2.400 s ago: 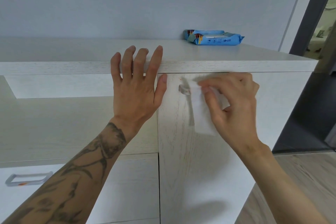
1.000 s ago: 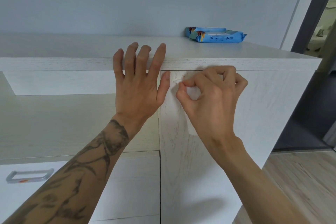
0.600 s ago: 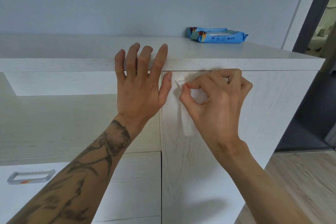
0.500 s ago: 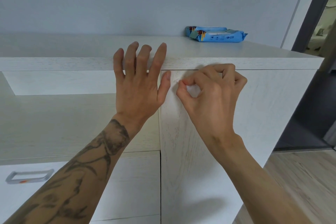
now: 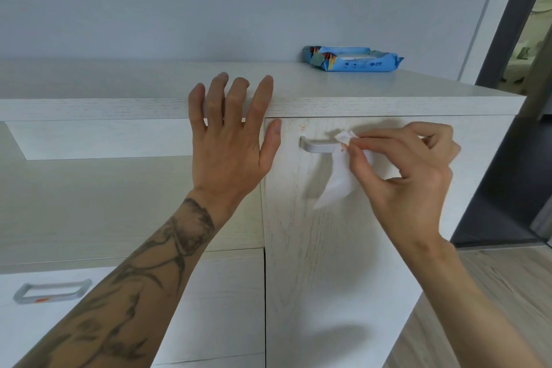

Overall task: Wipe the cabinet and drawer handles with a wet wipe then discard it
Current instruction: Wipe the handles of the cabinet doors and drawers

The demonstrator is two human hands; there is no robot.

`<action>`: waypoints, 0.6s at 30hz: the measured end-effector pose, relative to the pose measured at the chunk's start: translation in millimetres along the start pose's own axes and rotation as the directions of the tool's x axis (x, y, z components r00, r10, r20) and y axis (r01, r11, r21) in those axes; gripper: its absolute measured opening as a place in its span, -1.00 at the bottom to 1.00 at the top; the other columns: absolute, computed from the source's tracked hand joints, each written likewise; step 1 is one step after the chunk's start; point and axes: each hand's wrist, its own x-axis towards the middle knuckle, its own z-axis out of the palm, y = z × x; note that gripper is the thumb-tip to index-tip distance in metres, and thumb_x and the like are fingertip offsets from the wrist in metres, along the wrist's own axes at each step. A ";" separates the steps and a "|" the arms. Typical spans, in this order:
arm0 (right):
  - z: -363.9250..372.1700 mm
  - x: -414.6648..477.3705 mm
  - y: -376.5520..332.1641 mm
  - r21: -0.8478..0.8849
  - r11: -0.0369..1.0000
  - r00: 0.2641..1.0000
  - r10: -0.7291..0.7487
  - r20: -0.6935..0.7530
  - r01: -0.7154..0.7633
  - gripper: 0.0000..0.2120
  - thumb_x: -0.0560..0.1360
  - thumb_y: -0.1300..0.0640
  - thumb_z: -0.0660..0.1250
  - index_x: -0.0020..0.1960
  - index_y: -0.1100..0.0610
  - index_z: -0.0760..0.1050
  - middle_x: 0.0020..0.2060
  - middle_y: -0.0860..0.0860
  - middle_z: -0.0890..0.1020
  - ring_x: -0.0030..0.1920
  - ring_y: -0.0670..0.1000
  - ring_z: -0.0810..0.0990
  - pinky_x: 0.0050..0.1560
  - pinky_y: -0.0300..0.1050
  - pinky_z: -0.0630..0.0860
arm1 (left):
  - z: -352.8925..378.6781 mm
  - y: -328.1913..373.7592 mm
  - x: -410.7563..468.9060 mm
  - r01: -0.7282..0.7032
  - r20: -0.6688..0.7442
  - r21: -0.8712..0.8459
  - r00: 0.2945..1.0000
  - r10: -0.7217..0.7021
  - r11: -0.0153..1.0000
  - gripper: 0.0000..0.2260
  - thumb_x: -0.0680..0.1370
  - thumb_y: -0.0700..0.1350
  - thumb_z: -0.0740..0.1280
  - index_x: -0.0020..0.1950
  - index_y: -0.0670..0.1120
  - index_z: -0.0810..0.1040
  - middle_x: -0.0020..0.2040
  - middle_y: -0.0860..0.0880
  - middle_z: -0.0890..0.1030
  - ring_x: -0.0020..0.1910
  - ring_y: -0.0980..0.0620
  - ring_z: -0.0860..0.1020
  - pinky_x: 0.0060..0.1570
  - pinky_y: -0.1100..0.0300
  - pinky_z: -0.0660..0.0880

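Pale cabinet [image 5: 328, 263] under grey wall [image 5: 209, 3], doorway [image 5: 537, 54] at right. Left hand [image 5: 230, 143] lies flat, fingers straight, over its top edge [image 5: 388, 106]; right hand [image 5: 412, 176] pinches wipe [image 5: 337, 182] against handle [image 5: 319, 145].

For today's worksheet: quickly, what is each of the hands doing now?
Left hand: open, flat against the cabinet edge.
Right hand: pinching the wet wipe on the door handle.
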 end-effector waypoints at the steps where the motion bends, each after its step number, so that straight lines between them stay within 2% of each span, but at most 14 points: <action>1: 2.5 0.7 -4.0 0.003 1.000 1.000 -0.010 -0.007 0.010 -0.94 0.60 0.08 0.52 -0.02 0.06 0.74 -0.01 -0.21 0.68 0.18 -0.03 0.42 0.07 0.37 0.43 | 0.3 0.0 0.3 -0.001 0.000 -0.001 1.000 0.001 1.000 -0.56 0.73 0.11 0.12 0.55 -0.06 0.34 0.36 -0.21 0.51 0.45 -0.23 0.30 0.55 -0.19 0.06; 3: 15.8 3.5 -17.5 0.013 0.998 0.998 -0.056 0.014 0.056 -0.95 0.60 0.08 0.52 -0.01 0.04 0.74 0.01 -0.20 0.70 0.17 0.00 0.45 0.14 0.23 0.40 | -0.1 0.3 -0.1 -0.008 0.000 -0.002 1.000 0.008 1.000 -0.56 0.73 0.10 0.11 0.55 -0.07 0.35 0.36 -0.21 0.50 0.45 -0.24 0.30 0.55 -0.19 0.06; 5: 31.2 5.6 -28.7 -0.004 0.994 0.992 -0.110 0.059 0.110 -0.92 0.61 0.02 0.51 0.02 0.01 0.76 0.05 -0.18 0.73 0.19 0.02 0.48 0.22 0.05 0.28 | 0.0 -0.4 -0.9 -0.014 -0.002 0.001 1.000 0.014 1.000 -0.56 0.73 0.11 0.10 0.55 -0.06 0.34 0.36 -0.21 0.48 0.46 -0.24 0.29 0.55 -0.19 0.05; 7: 37.3 5.5 -28.0 -0.013 0.989 0.986 -0.146 0.082 0.147 -0.90 0.63 0.00 0.49 0.07 -0.02 0.76 0.09 -0.18 0.73 0.19 0.02 0.49 0.22 -0.01 0.22 | 0.6 -1.2 -0.6 -0.015 0.002 0.000 1.000 0.015 1.000 -0.56 0.74 0.13 0.09 0.56 -0.05 0.31 0.37 -0.20 0.47 0.46 -0.23 0.28 0.56 -0.18 0.04; 14: 26.8 -3.2 -9.9 0.030 0.987 0.986 -0.159 0.055 0.158 -0.89 0.64 0.08 0.48 0.12 0.00 0.76 0.12 -0.19 0.73 0.16 0.11 0.52 0.17 0.17 0.35 | 1.0 -2.1 -0.4 -0.017 -0.002 0.004 1.000 0.017 1.000 -0.56 0.73 0.13 0.10 0.56 -0.05 0.31 0.37 -0.21 0.49 0.45 -0.23 0.29 0.55 -0.18 0.06; 18: 6.5 -8.6 10.0 0.022 0.999 0.999 -0.036 0.039 0.035 -0.89 0.62 0.15 0.50 0.12 0.05 0.75 0.11 -0.13 0.74 0.12 0.19 0.51 0.07 0.31 0.43 | 2.3 -1.0 -0.7 -0.018 0.005 0.001 1.000 0.018 1.000 -0.55 0.73 0.13 0.10 0.55 -0.05 0.30 0.37 -0.20 0.47 0.45 -0.23 0.28 0.55 -0.18 0.05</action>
